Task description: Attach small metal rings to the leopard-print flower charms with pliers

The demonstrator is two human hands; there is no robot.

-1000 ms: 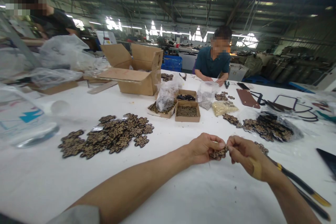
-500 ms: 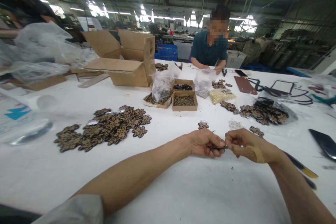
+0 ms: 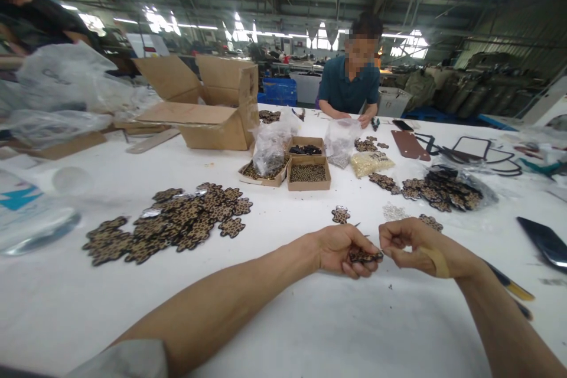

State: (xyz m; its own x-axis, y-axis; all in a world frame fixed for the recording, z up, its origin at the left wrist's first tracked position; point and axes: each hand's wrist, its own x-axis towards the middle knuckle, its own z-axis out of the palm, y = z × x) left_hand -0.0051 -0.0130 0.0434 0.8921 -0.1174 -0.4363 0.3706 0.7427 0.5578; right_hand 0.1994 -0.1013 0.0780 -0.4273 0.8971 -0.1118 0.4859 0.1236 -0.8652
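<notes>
My left hand (image 3: 339, 248) is closed around a leopard-print patch (image 3: 365, 256) with a dark edge, held just above the white table. Right at the patch's outer end, my right hand (image 3: 413, 246) pinches thumb and forefinger together; what sits between them is too small to make out. A tan strip is wrapped around the base of the right thumb. Beyond my hands lie one loose bear-shaped patch (image 3: 341, 214), a little heap of small clear pieces (image 3: 394, 211) and another patch (image 3: 430, 222), partly behind the right hand.
A large pile of leopard-print patches (image 3: 177, 221) spreads to the left. Small boxes of metal studs (image 3: 309, 173) stand mid-table near a cardboard box (image 3: 217, 130). A yellow-handled tool (image 3: 516, 289) and a phone (image 3: 543, 242) lie right. Across the table a person (image 3: 349, 82) handles a plastic bag.
The patch in my left hand has tilted, so more of its printed face shows. My right fingertips have drawn slightly apart from the left ones. The view has shifted a little.
</notes>
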